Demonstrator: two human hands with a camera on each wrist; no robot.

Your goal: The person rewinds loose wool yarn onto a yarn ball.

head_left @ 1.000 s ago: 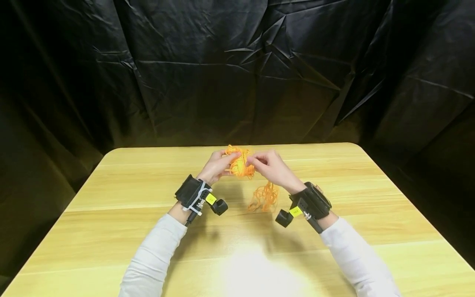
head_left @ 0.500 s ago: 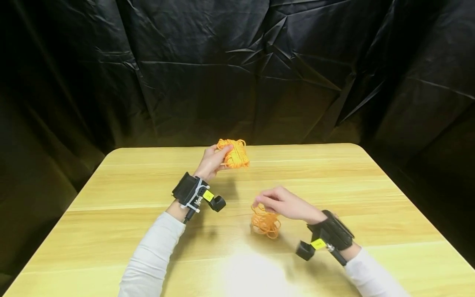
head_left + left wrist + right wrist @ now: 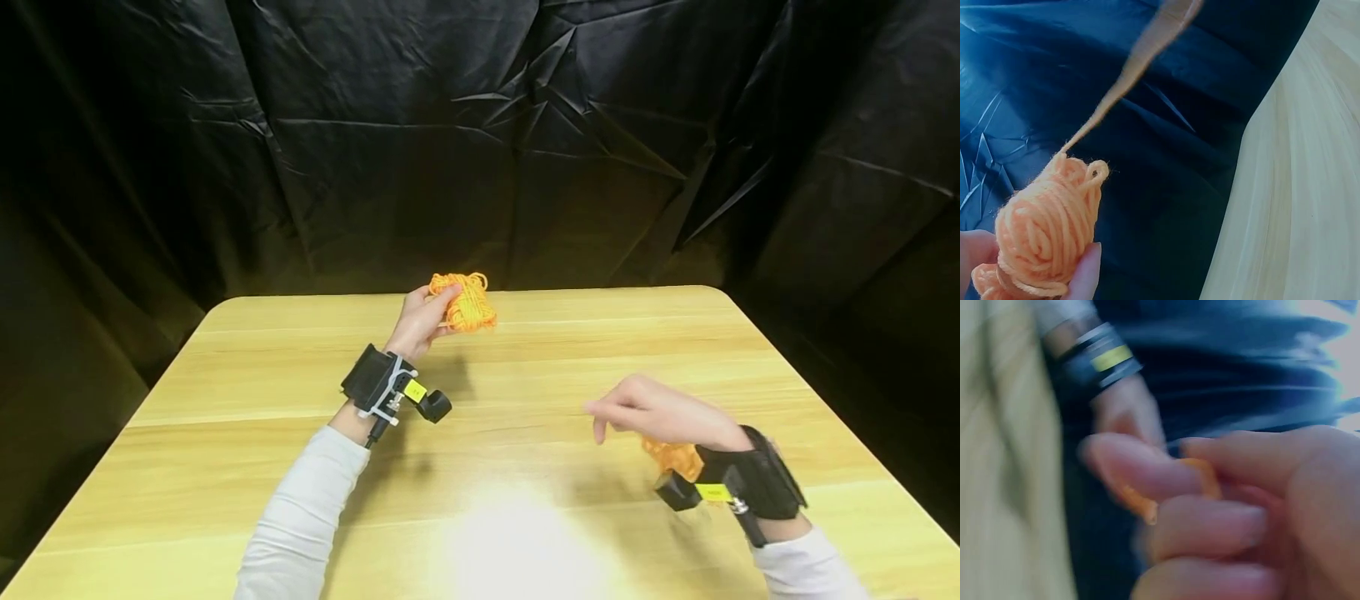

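A wound bundle of orange yarn [image 3: 471, 307] is held up near the table's far edge by my left hand [image 3: 418, 322], thumb on its near face. Close up in the left wrist view, the yarn bundle [image 3: 1047, 231] sits between thumb and fingers, and a taut strand [image 3: 1100, 111], blurred higher up, runs from its top. My right hand [image 3: 663, 412] is out to the right above the table, pinching yarn [image 3: 1138, 501] that shows between its curled fingers in the right wrist view. A loose tangle of orange yarn [image 3: 672, 457] appears below that hand, partly hidden by hand and wrist camera.
Both hands are over a light wooden table [image 3: 525, 379]. A black creased curtain [image 3: 420, 167] stands behind it and along its sides. Each wrist wears a black strap with a small camera; the left wrist camera [image 3: 433, 406] juts inward.
My right hand has left the yarn bundle, moving right and nearer, and the loose tangle has shifted right with it. My left hand, still holding the bundle, has drifted slightly left and farther away.
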